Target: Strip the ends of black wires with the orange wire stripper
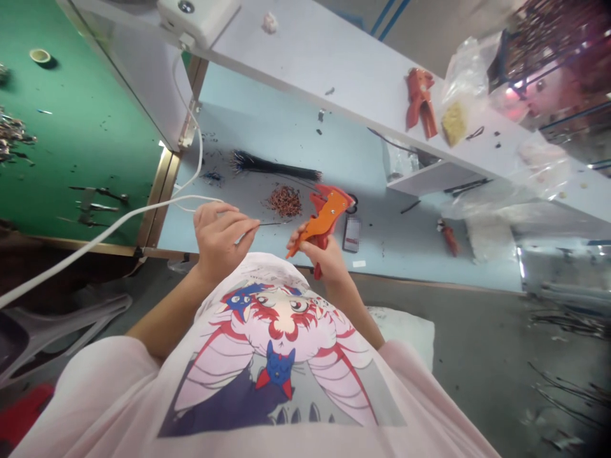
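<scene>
Left of centre in the frame, I have the left hand (219, 240) with thumb and fingertips pinched together on a thin dark wire (271, 224), its free end pointing right. Near the centre, my right hand (329, 256) is wrapped around the handles of an orange wire stripper (327, 216). Just above the wire I see copper-coloured clippings (285, 201), then a black wire bundle (277, 166); at upper right, a red tool (420, 102) lies on the shelf (363, 70).
</scene>
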`<state>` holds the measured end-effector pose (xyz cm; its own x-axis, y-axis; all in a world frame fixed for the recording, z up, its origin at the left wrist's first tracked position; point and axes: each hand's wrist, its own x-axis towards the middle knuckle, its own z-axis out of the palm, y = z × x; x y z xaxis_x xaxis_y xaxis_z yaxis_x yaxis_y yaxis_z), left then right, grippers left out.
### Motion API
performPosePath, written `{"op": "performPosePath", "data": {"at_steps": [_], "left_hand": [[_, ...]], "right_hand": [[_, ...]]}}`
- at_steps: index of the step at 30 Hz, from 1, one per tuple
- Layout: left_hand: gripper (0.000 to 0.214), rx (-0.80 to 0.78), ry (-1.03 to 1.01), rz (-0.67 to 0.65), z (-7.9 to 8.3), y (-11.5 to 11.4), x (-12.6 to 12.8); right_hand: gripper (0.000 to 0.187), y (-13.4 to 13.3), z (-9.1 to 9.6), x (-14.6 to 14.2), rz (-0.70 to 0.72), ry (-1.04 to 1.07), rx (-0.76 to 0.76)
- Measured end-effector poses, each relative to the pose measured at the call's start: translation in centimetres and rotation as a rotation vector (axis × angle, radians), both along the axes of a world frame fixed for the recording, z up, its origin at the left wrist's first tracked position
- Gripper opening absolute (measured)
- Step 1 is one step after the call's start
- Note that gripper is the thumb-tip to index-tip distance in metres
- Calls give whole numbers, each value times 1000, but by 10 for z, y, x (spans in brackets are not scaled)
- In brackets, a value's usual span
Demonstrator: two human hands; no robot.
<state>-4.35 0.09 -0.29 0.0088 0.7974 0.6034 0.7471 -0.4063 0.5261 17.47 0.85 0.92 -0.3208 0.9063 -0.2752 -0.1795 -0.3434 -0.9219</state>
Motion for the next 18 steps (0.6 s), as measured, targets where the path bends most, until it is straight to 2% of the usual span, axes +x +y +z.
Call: {"op": "performPosePath", "data": {"at_steps": [6, 10, 13, 15, 18], "left_hand": [[12, 82, 81, -61, 3, -3, 4], [10, 67, 82, -87, 3, -4, 8], [9, 27, 96, -159, -2, -3, 4], [8, -27, 76, -187, -6, -2, -6], [7, -169, -74, -115, -11, -2, -25]], "right_hand": [[18, 5, 4, -13, -78, -234, 320], [12, 7, 7, -20, -57, -378, 450], [6, 7, 6, -21, -67, -404, 509], [7, 9, 5, -17, -163, -407, 524], [10, 18, 4, -1, -357, -407, 497]]}}
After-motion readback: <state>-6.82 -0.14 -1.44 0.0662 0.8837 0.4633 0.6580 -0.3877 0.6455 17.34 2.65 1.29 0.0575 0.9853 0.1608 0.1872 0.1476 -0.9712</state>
